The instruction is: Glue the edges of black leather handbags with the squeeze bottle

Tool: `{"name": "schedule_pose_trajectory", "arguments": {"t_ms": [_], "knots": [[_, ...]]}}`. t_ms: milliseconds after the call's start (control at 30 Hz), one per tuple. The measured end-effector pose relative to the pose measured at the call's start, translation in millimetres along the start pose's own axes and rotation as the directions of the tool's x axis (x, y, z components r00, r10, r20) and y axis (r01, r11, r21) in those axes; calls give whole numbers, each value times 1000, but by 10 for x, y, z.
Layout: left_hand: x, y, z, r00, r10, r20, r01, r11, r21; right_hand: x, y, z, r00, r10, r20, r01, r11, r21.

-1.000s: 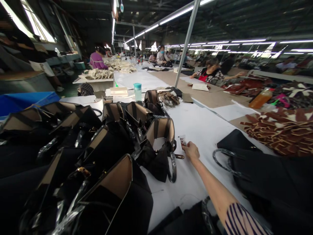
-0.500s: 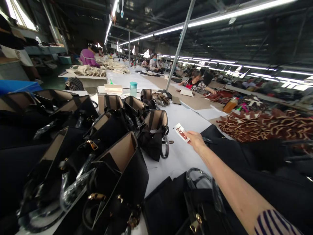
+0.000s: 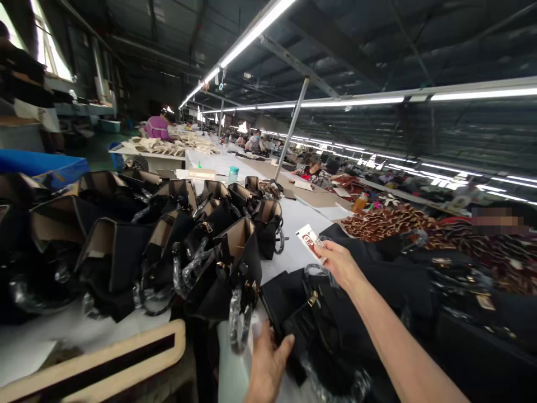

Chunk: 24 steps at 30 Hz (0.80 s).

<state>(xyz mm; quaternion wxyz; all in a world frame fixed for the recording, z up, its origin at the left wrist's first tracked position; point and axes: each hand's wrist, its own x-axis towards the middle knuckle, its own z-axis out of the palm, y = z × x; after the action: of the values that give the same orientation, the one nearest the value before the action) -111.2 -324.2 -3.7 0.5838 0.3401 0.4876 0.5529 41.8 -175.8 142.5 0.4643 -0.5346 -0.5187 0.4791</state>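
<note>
My right hand [image 3: 339,262] is raised over the table, pinching a small white tag with a red print [image 3: 311,243]. Below it lies a black handbag [image 3: 323,319] on its side, its plastic-wrapped handle and gold clasp facing me. My left hand [image 3: 267,366] rests at the bottom of the view with its thumb against the near edge of that bag, fingers loosely curled. To the left stands a crowd of several open black handbags [image 3: 210,246] with tan linings and wrapped handles.
A long white-covered table [image 3: 300,215] runs away from me. A teal cup [image 3: 232,174] stands beyond the bags. Brown leather pieces [image 3: 386,221] and an orange bottle [image 3: 359,202] lie to the right. Other people sit working farther down. A tan frame [image 3: 104,358] lies at the near left.
My right hand lifted the tag off the table and drew it back toward me. The view swung back and left, and my left hand came into view at the near bag.
</note>
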Motion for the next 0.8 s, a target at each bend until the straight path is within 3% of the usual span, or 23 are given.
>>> {"name": "schedule_pose_trajectory", "arguments": {"t_ms": [133, 300, 433, 567, 667, 800], "knots": [[-247, 51, -91, 999, 43, 13, -44, 949, 313, -804, -193, 234, 992, -95, 82, 84, 989, 125], [-814, 317, -303, 971, 239, 29, -231, 893, 385, -1709, -253, 613, 983, -126, 135, 98, 976, 196], [-1264, 789, -545, 966, 233, 113, -254, 939, 233, -2245, -124, 840, 985, -97, 141, 72, 982, 176], [-1549, 1133, -754, 953, 235, 190, -228, 972, -59, -2605, 22, 972, 982, -71, 177, 52, 992, 113], [-1639, 1141, -841, 968, 192, 161, -177, 979, -104, -2791, 54, 1031, 975, -64, 210, 54, 997, 54], [-1683, 953, -859, 990, 52, 128, -22, 975, -222, -2947, 111, 1047, 978, -50, 202, 44, 998, 33]]}}
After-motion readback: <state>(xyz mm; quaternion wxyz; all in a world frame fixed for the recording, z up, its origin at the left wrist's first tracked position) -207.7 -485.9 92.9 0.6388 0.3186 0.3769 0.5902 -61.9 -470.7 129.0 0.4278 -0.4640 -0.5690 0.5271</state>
